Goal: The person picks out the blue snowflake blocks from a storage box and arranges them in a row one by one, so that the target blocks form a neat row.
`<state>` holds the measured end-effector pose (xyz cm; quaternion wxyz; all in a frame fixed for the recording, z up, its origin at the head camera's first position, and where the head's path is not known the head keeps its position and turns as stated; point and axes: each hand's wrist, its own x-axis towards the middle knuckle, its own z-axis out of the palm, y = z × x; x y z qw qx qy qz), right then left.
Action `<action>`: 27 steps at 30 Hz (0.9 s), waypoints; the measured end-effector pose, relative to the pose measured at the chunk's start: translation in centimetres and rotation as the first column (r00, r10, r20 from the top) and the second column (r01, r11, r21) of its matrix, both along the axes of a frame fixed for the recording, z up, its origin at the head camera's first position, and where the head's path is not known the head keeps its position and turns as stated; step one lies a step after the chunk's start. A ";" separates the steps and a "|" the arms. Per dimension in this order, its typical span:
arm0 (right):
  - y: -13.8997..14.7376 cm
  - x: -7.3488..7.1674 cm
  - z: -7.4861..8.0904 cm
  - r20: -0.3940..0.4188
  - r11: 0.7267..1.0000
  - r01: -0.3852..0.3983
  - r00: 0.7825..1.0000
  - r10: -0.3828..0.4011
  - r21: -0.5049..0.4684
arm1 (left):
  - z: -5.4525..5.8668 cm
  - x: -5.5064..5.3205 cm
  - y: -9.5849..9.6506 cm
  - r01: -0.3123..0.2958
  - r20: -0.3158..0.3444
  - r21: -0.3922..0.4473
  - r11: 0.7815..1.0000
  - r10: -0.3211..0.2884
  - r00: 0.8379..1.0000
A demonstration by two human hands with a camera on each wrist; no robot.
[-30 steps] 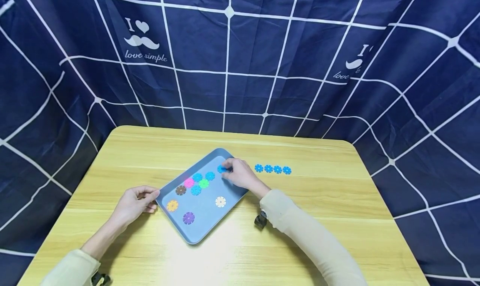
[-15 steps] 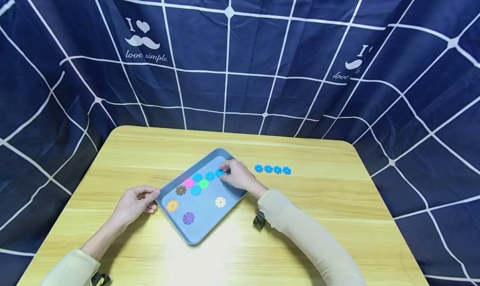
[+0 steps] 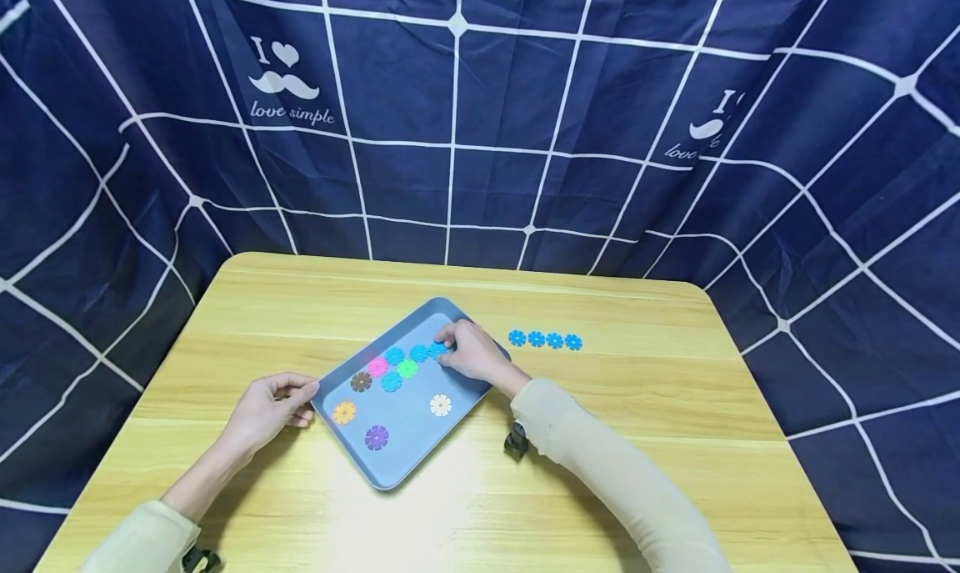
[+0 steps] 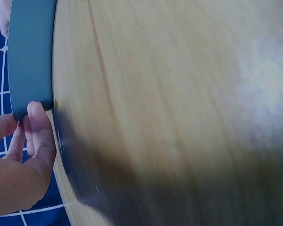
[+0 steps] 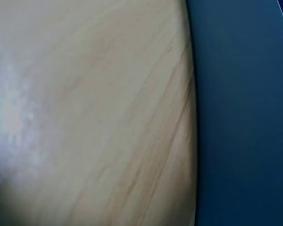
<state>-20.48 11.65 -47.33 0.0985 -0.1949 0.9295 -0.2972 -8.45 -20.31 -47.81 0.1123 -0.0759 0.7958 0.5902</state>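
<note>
A grey-blue tray (image 3: 411,439) lies aslant on the table, with several notched snowflake discs inside. At its left corner my left hand (image 3: 272,408) pinches the rim between thumb and fingers; the left wrist view shows the same grip on the tray's wall (image 4: 30,56). My right hand (image 3: 477,354) reaches over the far right side and pinches a blue snowflake disc (image 3: 437,349), partly hidden by the fingertips. That disc is beside another blue disc (image 3: 420,354). Near them lie a pink disc (image 3: 377,367) and a green disc (image 3: 407,369). The right wrist view shows no hand.
Several blue discs (image 3: 554,340) form a row on the wooden table (image 3: 645,389) right of the tray. A brown disc (image 3: 361,381), an orange disc (image 3: 344,413), a purple disc (image 3: 377,438) and a cream disc (image 3: 440,405) lie apart in the tray. Dark blue curtains (image 3: 405,181) surround the table.
My right hand has slid the blue disc a little toward the near left, up to the neighbouring blue disc. My left hand stays on the tray's corner.
</note>
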 end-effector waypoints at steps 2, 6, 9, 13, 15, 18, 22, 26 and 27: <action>0.0 0.0 0.0 -0.004 1.000 -0.003 1.000 0.003 0.010 | 0.0 0.0 0.0 0.000 0.001 0.002 1.000 0.000 1.000; 0.0 -0.1 -0.1 -0.001 1.000 -0.006 1.000 0.006 0.012 | 0.0 0.0 0.0 0.002 0.002 0.006 1.000 -0.002 1.000; 0.1 -0.1 -0.1 0.015 1.000 -0.004 1.000 0.003 0.002 | 0.0 -0.1 0.0 0.001 0.005 0.007 1.000 -0.001 1.000; 0.2 -0.1 0.0 0.033 1.000 0.002 0.999 -0.002 -0.006 | 0.0 0.0 0.0 -0.001 0.008 0.005 1.000 0.001 1.000; 0.2 -0.1 0.0 0.039 1.000 0.002 0.999 -0.001 -0.010 | 0.0 0.0 0.0 -0.002 0.008 0.005 1.000 0.002 1.000; 0.3 -0.1 0.1 0.048 1.000 0.002 0.999 -0.002 -0.013 | 0.0 -0.1 0.0 0.000 0.005 0.008 1.000 0.000 1.000; 0.4 0.1 0.1 0.056 1.000 0.006 0.998 -0.005 -0.016 | 0.1 -0.1 0.0 0.001 0.006 0.026 1.000 -0.001 1.000; 0.5 0.2 0.1 0.055 1.000 0.007 0.998 -0.006 -0.018 | 0.1 0.0 0.0 0.001 0.005 0.028 1.000 -0.001 1.000; 0.6 0.3 0.1 0.054 1.000 0.007 0.999 -0.006 -0.019 | 0.0 0.0 0.0 0.001 0.004 0.023 1.000 -0.001 1.000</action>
